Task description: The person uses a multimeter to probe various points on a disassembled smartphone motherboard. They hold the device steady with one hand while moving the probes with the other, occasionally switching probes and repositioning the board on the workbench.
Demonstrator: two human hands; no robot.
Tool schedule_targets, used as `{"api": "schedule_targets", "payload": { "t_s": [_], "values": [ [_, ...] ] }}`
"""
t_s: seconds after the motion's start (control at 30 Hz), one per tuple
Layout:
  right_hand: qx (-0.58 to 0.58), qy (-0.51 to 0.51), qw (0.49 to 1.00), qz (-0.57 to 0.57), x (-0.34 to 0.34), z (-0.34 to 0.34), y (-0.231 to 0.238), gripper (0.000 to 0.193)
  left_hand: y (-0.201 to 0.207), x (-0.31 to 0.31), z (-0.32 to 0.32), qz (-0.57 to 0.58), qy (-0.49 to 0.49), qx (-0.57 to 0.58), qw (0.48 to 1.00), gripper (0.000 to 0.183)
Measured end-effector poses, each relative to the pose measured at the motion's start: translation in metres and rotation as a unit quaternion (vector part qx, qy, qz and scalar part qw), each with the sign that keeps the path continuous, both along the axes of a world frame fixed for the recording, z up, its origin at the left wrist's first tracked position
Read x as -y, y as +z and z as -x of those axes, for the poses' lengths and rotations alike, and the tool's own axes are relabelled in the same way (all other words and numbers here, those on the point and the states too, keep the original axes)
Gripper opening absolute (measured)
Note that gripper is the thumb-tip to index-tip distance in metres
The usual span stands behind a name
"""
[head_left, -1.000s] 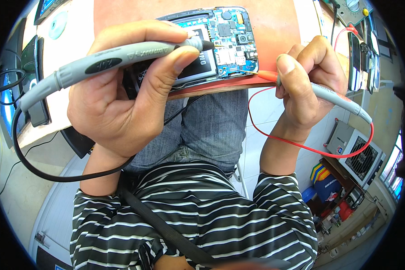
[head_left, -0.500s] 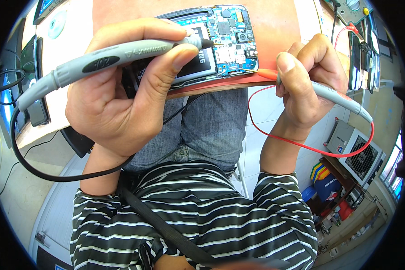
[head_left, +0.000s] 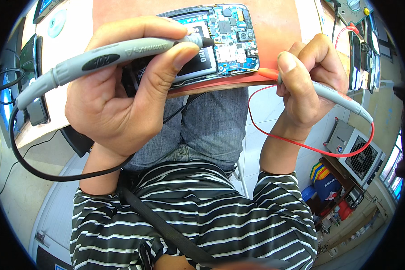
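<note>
An opened phone with its blue circuit board bare lies at the table's near edge. Its black and silver battery sits left of the board. My left hand pinches a grey multimeter probe with a black tip and black cable. That tip points at the board's left part, beside the battery. In my right hand is a grey multimeter probe with an orange-red collar and red cable. Its thin tip reaches the board's lower right edge. Whether either tip touches metal is too small to tell.
An orange-red mat covers the wooden table. A multimeter stands at the far right, above several stacked flat devices. Dark devices stand on the left. On the floor at right is a grey air cooler.
Almost nothing has moved. Both hands keep their grip on the probes, and the phone appears to have shifted only very slightly.
</note>
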State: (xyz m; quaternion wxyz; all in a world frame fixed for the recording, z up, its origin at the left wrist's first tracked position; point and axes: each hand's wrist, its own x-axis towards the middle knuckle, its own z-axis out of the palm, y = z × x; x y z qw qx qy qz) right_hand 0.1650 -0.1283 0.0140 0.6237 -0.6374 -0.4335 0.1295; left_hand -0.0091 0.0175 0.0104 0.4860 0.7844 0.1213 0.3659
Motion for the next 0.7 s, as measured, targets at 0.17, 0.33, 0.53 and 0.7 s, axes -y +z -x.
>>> {"api": "schedule_targets", "payload": {
  "t_s": [0.17,0.33,0.53,0.7],
  "values": [
    [-0.009,-0.011,1.0,-0.003,-0.0006,0.002,0.0003,0.027,-0.0005,0.0002,0.0003,0.003,-0.002,0.001,1.0,0.024],
    [-0.018,-0.012,1.0,-0.011,-0.0014,0.0031,-0.0002,0.027,-0.0006,0.0001,0.0003,-0.003,0.002,0.0,1.0,0.024],
    [-0.016,-0.005,1.0,-0.009,-0.0013,0.0021,0.0001,0.027,-0.0004,-0.0006,0.0008,-0.006,-0.001,-0.003,1.0,0.024],
    [-0.006,-0.014,1.0,-0.015,-0.0023,0.0019,-0.0014,0.026,-0.0004,-0.0018,0.001,-0.008,-0.009,0.0,1.0,0.024]
  ]
}}
